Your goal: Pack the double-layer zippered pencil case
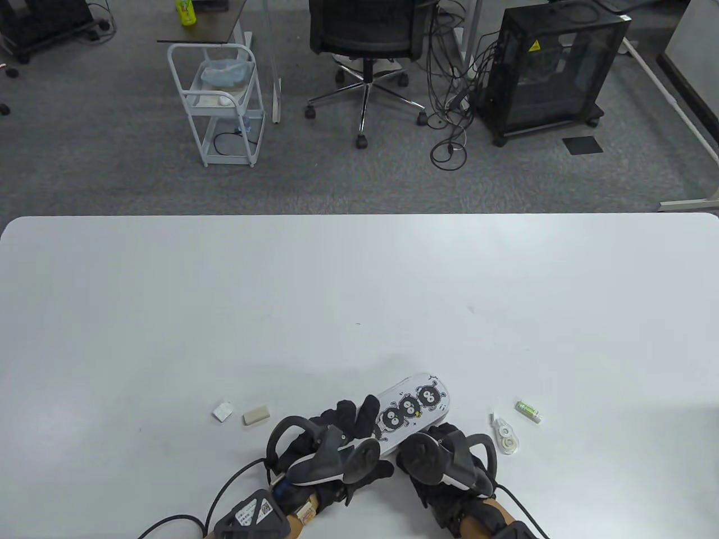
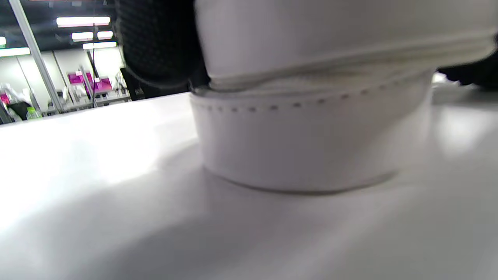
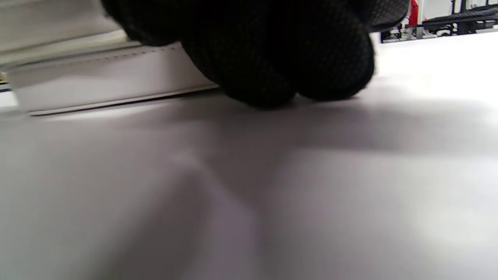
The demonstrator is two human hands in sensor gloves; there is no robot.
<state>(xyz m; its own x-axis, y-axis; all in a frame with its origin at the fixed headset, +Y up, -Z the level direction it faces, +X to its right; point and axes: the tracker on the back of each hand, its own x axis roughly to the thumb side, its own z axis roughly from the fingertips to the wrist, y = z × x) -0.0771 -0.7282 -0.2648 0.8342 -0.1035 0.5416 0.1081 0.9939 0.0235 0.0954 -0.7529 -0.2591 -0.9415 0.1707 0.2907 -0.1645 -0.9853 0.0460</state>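
A white pencil case [image 1: 414, 409] printed with black cartoon faces lies slanted on the white table [image 1: 359, 281] near the front edge. My left hand [image 1: 358, 414] grips its near left end, with gloved fingers lying over the top. In the left wrist view the case's stitched end [image 2: 311, 136] fills the frame and a gloved finger [image 2: 155, 42] presses its upper layer. My right hand [image 1: 437, 437] is at the case's near right side. In the right wrist view its bunched fingers [image 3: 280, 50] rest on the table beside the case [image 3: 109, 77]. What they hold is hidden.
A white eraser [image 1: 223, 411] and a beige eraser [image 1: 256, 416] lie left of my hands. A correction tape [image 1: 507, 438] and a small green-and-white item [image 1: 528, 410] lie to the right. A chair and cart stand beyond the table's far edge.
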